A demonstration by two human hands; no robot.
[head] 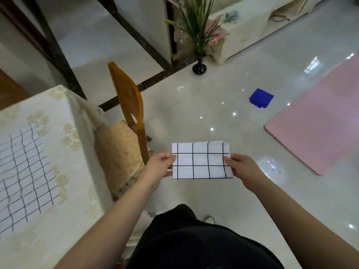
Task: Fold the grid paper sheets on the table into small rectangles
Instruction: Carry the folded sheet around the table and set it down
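1. The left hand [161, 166] pinches the left edge of a folded grid paper [202, 162], thumb on the upper face and fingers curled beneath.
2. The right hand [242, 169] pinches the right edge of the same paper in the same way, thumb on top.
3. The folded grid paper is held in the air between the two hands, out over the floor [223, 84] and clear of the table [64, 113]. It forms a flat rectangle, long side running left to right, with a second layer showing along its top edge.
4. A second grid paper sheet [25, 175] lies unfolded and flat on the table's pale flowered cloth, at the person's left, well apart from the hands.
5. A wooden chair [128, 98] with a cushioned seat stands just beside the table's far corner.
6. On the glossy floor beyond: a folded blue piece [261, 98], a pink mat [320, 117] to the right, and a black vase [199, 67] holding green stems.
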